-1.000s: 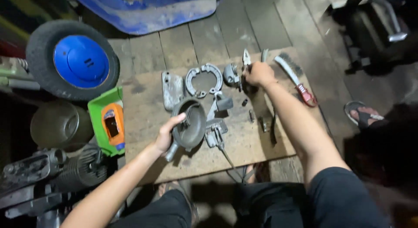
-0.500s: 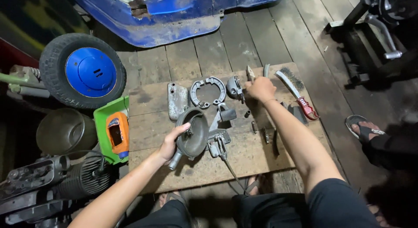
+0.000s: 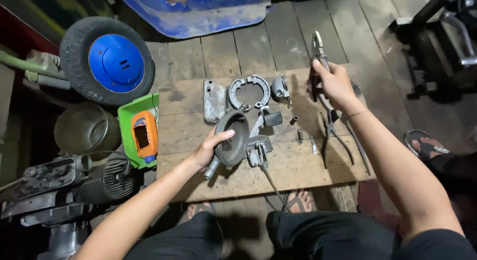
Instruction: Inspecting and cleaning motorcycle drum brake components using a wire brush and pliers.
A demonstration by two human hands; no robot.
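On the near half of the wooden tabletop point(image 3: 298, 170), a round grey metal housing point(image 3: 232, 139) is held tilted on its edge by the left hand point(image 3: 211, 149), whose grip is clamped on its rim, thumb laid over the top; a small lever bracket point(image 3: 259, 148) with a thin cable is seen just beside the housing on its right; two small bolts point(image 3: 305, 141) are laid a little further right; a pair of dark pliers point(image 3: 332, 136) is rested near the right forearm. Farther back, a flat grey cover point(image 3: 214, 100), a curved brake shoe ring point(image 3: 249, 91) and a small grey casting point(image 3: 281, 89) are set in a row. At the far right edge, a long metal hand tool point(image 3: 318, 47) is gripped by the right hand point(image 3: 335, 83), fingers closed around its handles, its jaws pointed away. Left of the tabletop, an orange bottle point(image 3: 144, 136) is lain in a green tray point(image 3: 130, 113); beyond it, a blue-hubbed wheel point(image 3: 110, 61) is stood on the plank floor point(image 3: 278, 41).
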